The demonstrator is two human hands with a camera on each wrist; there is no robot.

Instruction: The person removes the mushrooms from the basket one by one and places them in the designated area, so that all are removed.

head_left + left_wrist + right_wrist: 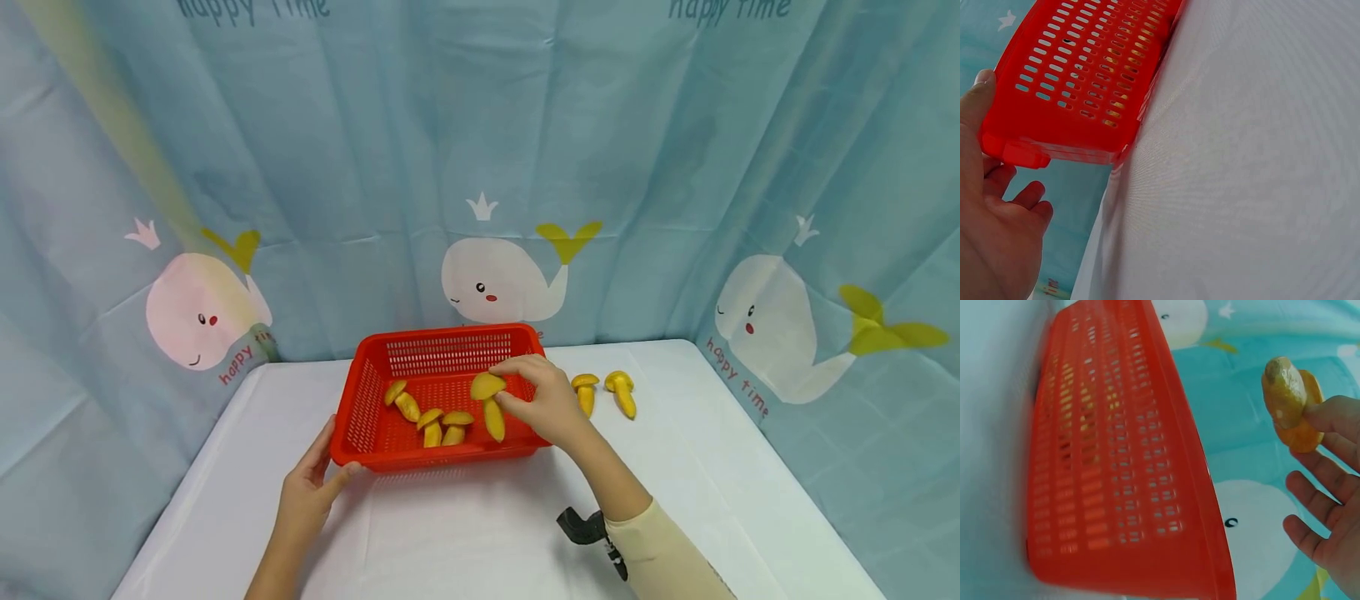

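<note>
A yellow toy mushroom (489, 392) is pinched between the thumb and fingers of my right hand (546, 402), above the right half of a red plastic basket (450, 454). In the right wrist view this mushroom (1284, 394) shows beyond the basket's rim, its stem end turned toward the camera. My left hand (306, 483) holds the basket's near left corner; the left wrist view shows the thumb (982, 94) at the rim and the fingers below it. Inside the basket lie three more mushrooms, one at the left (405, 402) and two by the front wall (442, 427).
Right of the basket, two yellow mushrooms (621, 393) lie on the white table (450, 533), one partly behind my right hand. A black strap-like piece (588, 529) sticks out by my right sleeve. A blue curtain (360, 167) with whale prints surrounds the table's back and sides.
</note>
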